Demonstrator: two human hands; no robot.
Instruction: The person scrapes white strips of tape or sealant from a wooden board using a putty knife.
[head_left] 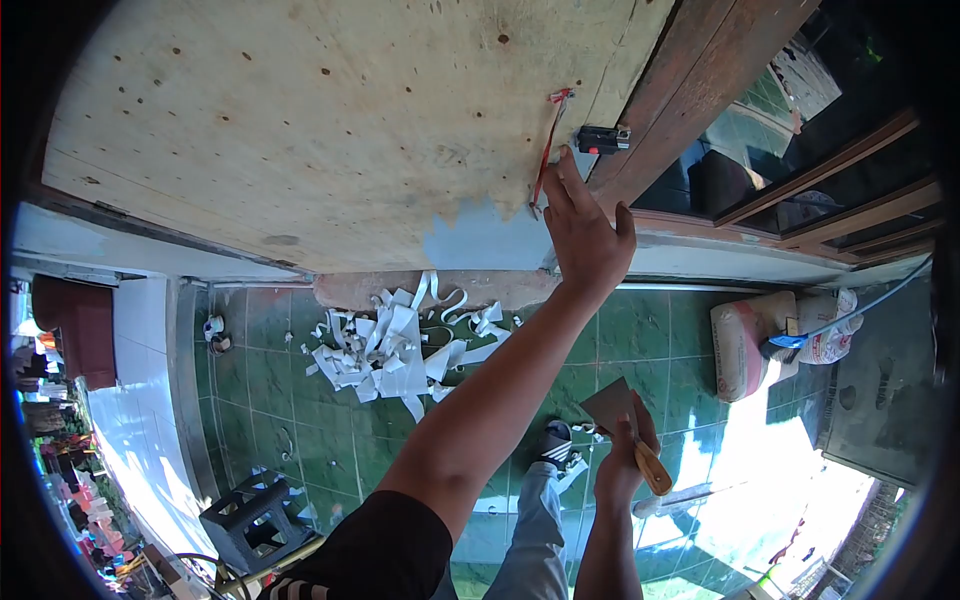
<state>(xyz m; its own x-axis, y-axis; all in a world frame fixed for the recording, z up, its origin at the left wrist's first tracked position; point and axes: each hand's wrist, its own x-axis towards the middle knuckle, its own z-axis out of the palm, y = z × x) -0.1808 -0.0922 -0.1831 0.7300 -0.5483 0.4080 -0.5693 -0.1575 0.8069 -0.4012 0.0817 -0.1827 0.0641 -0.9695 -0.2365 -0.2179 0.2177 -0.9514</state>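
A pale wooden door panel [330, 130] with dark knots fills the top of the view, its blue-grey painted patch [485, 235] low on the right side. My left hand [590, 235] reaches up to it, thumb apart from the fingers. Its fingertips are right at a thin red strap [548, 145] fixed to the panel, just below a black latch [600, 140]. Lower down, my right hand [628, 450] is closed around the wooden handle of a putty knife [612, 408], with the flat metal blade pointing up and left.
White peeled strips [385, 350] lie heaped on the green tiles [330, 430] below the panel. Filled sacks [755, 345] and a blue-ferruled brush [790, 341] are at the right. A dark crate [258, 520] stands lower left. My sandalled foot [555, 440] is near the middle.
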